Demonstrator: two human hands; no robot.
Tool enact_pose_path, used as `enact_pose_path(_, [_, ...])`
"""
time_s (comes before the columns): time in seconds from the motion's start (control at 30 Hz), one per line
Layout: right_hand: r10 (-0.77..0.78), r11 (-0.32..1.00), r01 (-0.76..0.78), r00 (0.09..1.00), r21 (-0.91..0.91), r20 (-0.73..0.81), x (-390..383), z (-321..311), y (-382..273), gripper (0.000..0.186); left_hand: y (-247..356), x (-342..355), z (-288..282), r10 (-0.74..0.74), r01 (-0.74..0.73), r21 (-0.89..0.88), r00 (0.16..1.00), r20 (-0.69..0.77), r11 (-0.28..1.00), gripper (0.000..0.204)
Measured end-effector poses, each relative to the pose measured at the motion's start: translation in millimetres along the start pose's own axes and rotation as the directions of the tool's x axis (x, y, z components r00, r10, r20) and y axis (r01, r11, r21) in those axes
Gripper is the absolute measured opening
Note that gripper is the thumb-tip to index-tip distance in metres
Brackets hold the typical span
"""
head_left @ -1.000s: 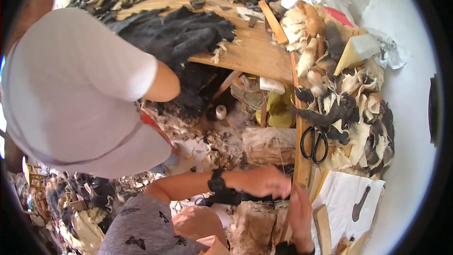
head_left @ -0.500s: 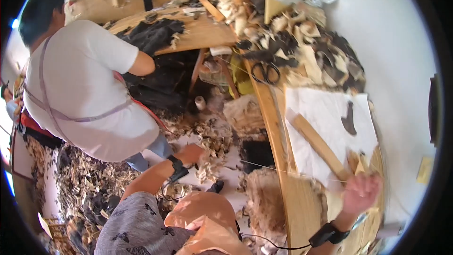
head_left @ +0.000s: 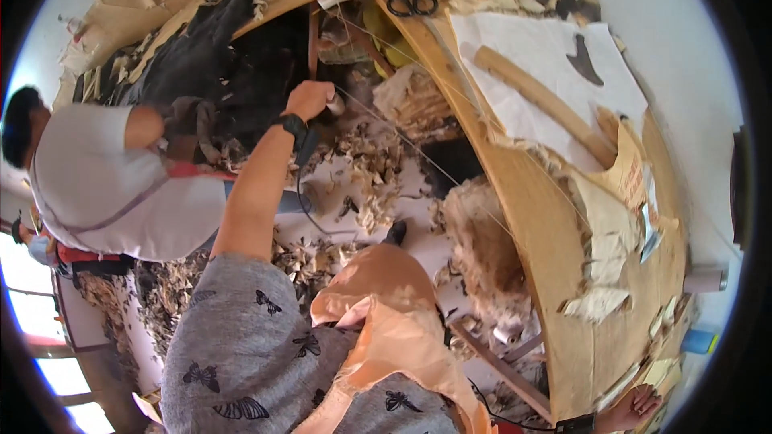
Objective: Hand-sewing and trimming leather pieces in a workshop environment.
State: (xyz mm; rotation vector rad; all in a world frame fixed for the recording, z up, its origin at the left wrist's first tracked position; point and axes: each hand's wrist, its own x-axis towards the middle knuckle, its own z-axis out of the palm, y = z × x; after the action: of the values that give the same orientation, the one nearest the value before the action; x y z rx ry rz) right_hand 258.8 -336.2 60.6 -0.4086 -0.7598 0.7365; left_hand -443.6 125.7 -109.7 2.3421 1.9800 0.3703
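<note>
My left hand (head_left: 310,101), a dark watch-like band at its wrist, reaches far out with its fingers closed. A thin white thread (head_left: 418,150) runs from its fingertips down to the right, toward the table edge. Right beside those fingers shows a pale spool (head_left: 336,104), partly covered by the hand. My right hand (head_left: 635,408) is low at the right edge of the view, past the table's near part. Its fingers are curled; whatever may be in them is too small to make out.
The wooden table (head_left: 563,273) on my right bears white paper (head_left: 515,48), a wooden stick (head_left: 547,104), a dark curved piece (head_left: 585,60) and black-handled scissors (head_left: 412,4). Fur scraps (head_left: 374,169) litter the floor. A co-worker in a white shirt (head_left: 96,169) bends at the left.
My left hand has stretched farther forward to the spool. My right hand has left the paper and stick for the lower right. The view has turned, and the co-worker has bent lower.
</note>
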Motion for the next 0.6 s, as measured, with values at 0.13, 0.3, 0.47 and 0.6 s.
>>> enact_pose_path(0.13, [-0.203,0.964,0.070,0.817,-0.257,-0.539,-32,6,-8,0.024,-7,17,-3,0.196,-0.135,-0.371,0.972,0.131,0.919,0.014])
enact_pose_path(0.3, [-0.157,0.900,-0.056,0.883,-0.432,-0.442,-49,39,22,0.008,8,34,-22,-0.225,0.268,-0.394,0.962,0.153,0.879,0.017])
enact_pose_path(0.47, [-0.350,0.812,-0.106,0.698,-0.574,-0.625,-60,28,-2,0.011,19,67,-3,-0.040,-0.043,-0.296,0.962,-0.269,0.954,0.021])
enact_pose_path(0.6, [-0.342,0.705,-0.183,0.759,-0.685,-0.554,-88,-4,-21,0.014,62,90,-2,-0.025,0.013,-0.660,1.000,-0.008,0.751,0.028])
